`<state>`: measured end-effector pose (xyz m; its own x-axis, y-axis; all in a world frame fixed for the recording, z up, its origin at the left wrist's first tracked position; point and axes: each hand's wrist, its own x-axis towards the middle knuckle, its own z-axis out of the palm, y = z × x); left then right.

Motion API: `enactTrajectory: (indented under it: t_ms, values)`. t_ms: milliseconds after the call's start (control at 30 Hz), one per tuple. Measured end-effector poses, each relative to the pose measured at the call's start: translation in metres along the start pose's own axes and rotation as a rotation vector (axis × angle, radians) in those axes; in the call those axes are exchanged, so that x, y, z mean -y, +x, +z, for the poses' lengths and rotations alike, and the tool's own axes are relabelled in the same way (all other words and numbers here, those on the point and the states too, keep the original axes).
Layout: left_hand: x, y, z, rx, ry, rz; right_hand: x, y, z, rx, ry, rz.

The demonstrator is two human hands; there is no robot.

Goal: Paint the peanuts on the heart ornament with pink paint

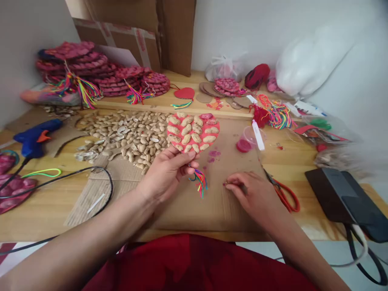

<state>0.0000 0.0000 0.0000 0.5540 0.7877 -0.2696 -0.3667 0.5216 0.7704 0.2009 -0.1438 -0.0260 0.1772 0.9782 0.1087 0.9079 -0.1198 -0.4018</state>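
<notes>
My left hand [174, 165] is closed on the lower edge of a red card [178, 139] covered with rows of peanut shells, held up over a cardboard sheet. One shell at its top right [206, 116] is pink; the others look plain tan. A multicoloured tassel [200, 182] hangs below the card. Low over the cardboard [194, 214], my right hand [250, 190] pinches something small with a dark pink tip, mostly hidden by the fingers. Ahead of it stands a small clear cup of pink paint [243, 145], with pink stains [214, 154] on the cardboard nearby.
Loose peanuts [133, 137] are heaped at the left, near a blue glue gun [38, 135] with a black cable. Stacks of pink peanut-covered pieces [103, 76] stand at the back left. Orange-handled scissors [285, 192] and a black device [348, 198] lie on the right.
</notes>
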Motion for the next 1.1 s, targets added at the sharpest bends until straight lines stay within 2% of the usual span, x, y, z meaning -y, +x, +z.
enactTrajectory:
  t_ms: [400,700,1100]
  values:
    - [0.007,-0.005,-0.007,0.041,0.072,-0.046,0.007,0.000,0.003,0.036,0.049,0.059]
    - [0.001,-0.006,-0.008,0.027,0.060,-0.042,-0.006,-0.008,-0.014,0.013,0.018,0.095]
    - [0.004,-0.007,-0.008,0.024,0.053,-0.057,-0.001,0.003,-0.005,0.041,0.135,0.184]
